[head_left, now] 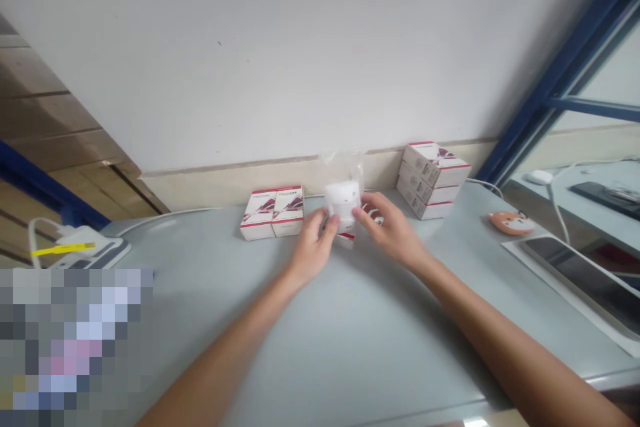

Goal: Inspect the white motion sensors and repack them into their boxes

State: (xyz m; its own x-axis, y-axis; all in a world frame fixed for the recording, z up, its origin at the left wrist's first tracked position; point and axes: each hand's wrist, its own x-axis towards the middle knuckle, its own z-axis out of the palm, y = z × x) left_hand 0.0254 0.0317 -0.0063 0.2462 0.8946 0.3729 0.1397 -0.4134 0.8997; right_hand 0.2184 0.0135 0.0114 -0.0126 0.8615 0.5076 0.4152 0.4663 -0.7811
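Both my hands reach out over a pale grey table (310, 333). Between them is a small white device in a clear plastic bag (343, 197), its bag top sticking up. My left hand (313, 247) pinches it from the left and my right hand (387, 227) grips it from the right. A white and red box (346, 235) shows partly under the bagged device. Two white and red boxes (273, 212) lie side by side just left of my left hand.
A stack of three white and red boxes (431, 179) stands at the wall on the right. An orange fox-shaped object (511, 221), a tablet (583, 277) and a white cable lie further right. At the left sit a white device with a yellow tag (75, 247) and a blurred patch.
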